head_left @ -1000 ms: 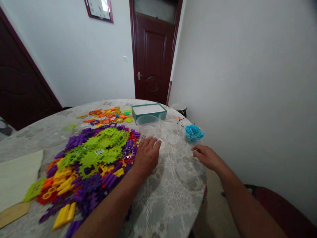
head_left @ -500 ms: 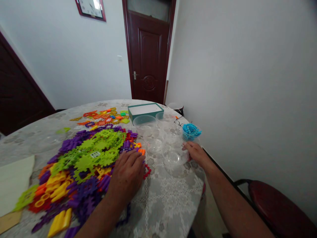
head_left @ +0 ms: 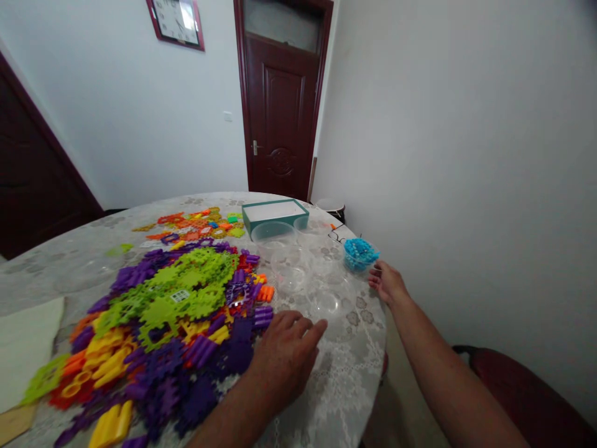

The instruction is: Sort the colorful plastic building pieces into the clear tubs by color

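Note:
My left hand (head_left: 290,351) hovers palm down at the right edge of the pile, its thumb apart from the fingers and nothing in it. Close by stands a clear plastic bowl (head_left: 326,305). Beside a clear bowl of bright blue pieces (head_left: 360,254) is my right hand (head_left: 387,283), fingers loosely bent and apart; whether it touches that bowl I cannot tell. Lime green gear plates (head_left: 196,274) lie on top of the heap, over purple gear plates (head_left: 170,361) and yellow tubes (head_left: 112,423).
More clear bowls (head_left: 275,236) stand mid-table, in front of a green-sided box (head_left: 275,214). Eyeglasses (head_left: 336,236) lie near the right edge. Orange pieces (head_left: 186,230) are spread at the back. A dark red chair (head_left: 513,392) stands right of the table.
My left hand has moved right, off the edge of the pile. My right hand has left the nearer clear bowl and shifted right, beside the bowl of blue pieces.

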Action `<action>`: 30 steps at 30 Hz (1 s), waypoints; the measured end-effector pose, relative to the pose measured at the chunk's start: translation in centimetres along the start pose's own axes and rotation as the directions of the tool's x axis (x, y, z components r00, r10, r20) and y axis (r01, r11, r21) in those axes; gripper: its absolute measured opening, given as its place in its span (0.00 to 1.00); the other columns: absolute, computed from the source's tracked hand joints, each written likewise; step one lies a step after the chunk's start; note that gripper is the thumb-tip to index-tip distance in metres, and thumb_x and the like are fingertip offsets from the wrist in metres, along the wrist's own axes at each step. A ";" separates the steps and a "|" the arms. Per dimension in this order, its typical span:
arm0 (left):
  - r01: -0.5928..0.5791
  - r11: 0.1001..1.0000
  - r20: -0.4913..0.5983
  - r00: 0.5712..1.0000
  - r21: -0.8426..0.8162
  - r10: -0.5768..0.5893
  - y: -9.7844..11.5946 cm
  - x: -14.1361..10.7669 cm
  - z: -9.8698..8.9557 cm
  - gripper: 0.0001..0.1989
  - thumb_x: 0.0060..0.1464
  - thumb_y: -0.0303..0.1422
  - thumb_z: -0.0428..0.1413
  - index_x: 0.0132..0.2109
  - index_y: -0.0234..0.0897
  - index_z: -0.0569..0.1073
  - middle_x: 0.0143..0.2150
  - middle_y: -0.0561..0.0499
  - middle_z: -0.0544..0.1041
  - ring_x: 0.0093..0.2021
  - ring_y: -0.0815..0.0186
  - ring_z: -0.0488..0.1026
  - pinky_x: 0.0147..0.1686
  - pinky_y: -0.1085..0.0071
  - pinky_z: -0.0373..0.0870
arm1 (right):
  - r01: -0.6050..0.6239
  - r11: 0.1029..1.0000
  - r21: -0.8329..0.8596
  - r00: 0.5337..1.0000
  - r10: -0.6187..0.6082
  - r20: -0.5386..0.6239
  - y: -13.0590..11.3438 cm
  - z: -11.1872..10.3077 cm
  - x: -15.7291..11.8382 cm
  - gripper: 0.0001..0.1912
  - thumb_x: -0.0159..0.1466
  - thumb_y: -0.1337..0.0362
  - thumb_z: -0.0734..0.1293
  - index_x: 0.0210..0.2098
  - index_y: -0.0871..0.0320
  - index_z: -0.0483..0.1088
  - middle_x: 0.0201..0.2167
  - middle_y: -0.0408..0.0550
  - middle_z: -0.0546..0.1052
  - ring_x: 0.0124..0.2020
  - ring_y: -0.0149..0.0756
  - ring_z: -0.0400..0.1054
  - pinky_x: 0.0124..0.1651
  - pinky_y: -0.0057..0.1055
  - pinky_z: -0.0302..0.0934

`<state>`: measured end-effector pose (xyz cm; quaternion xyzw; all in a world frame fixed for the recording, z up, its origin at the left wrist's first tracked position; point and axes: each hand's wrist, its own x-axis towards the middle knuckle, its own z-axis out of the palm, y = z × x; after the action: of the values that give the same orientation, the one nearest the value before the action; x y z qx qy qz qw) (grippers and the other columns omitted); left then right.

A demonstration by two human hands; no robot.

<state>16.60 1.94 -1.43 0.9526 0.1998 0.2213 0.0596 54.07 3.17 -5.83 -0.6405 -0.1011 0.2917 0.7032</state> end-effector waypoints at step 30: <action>0.497 0.850 -0.583 0.747 0.174 -0.318 -11.6 -9.8 -8.6 0.21 0.67 0.35 0.57 0.64 0.38 0.67 0.59 0.38 0.77 0.62 0.49 0.73 0.64 0.46 0.70 | 0.152 0.987 -0.057 0.957 -0.132 0.258 -5.5 1.1 -2.8 0.02 0.56 0.66 0.72 0.29 0.57 0.75 0.27 0.48 0.79 0.27 0.37 0.78 0.33 0.32 0.80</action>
<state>0.60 8.75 -0.01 0.7810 0.4471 0.4232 -0.1052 52.80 2.57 0.31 -0.6153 -0.2469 0.3158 0.6788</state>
